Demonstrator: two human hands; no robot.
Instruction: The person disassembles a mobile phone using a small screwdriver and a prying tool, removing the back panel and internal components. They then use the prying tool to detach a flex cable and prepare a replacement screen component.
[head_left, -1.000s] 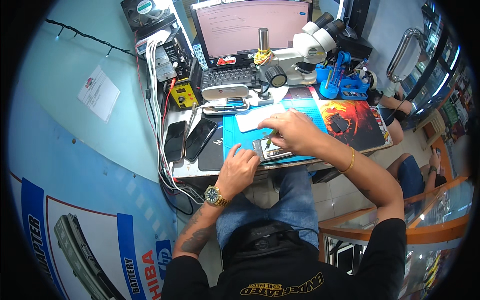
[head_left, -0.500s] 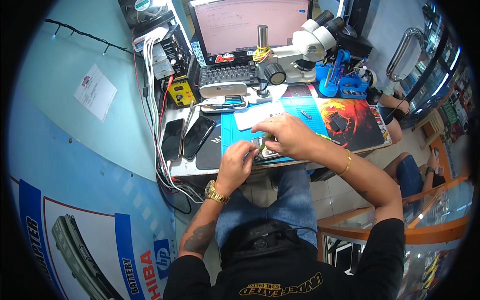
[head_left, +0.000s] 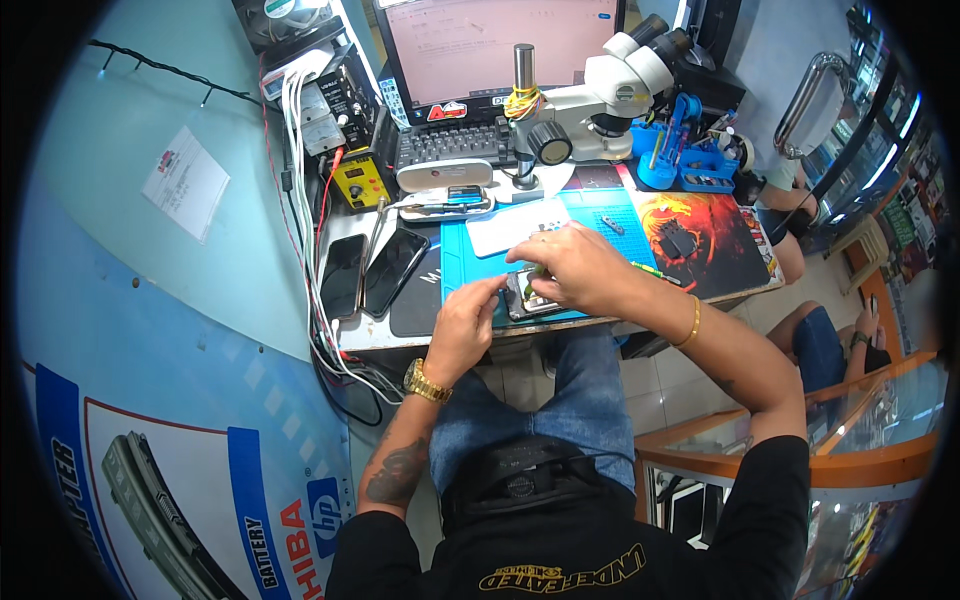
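An opened phone (head_left: 517,300) lies on the blue work mat (head_left: 457,262) near the front edge of the desk, its inside facing up. Bent over it, my right hand (head_left: 575,265) is closed around a green screwdriver (head_left: 532,284), pointed down into the phone; the tip is hard to see. My left hand (head_left: 467,325) is at the phone's left edge, thumb and fingers drawn together. Whatever is between those fingertips, if anything, is too small to tell. A white pad (head_left: 500,232) with small dark bits lies just behind my hands.
Two dark phones (head_left: 395,272) lie at left beside hanging cables. Behind the mat stand a microscope (head_left: 610,85), a keyboard (head_left: 450,146) and an open white case (head_left: 445,178). A blue organiser (head_left: 690,165) is at right, behind a black part (head_left: 678,240). A person (head_left: 815,345) sits at right.
My left hand has drawn back slightly left from the screwdriver tip, showing more of the phone's left side. My right hand stays over the phone with the screwdriver.
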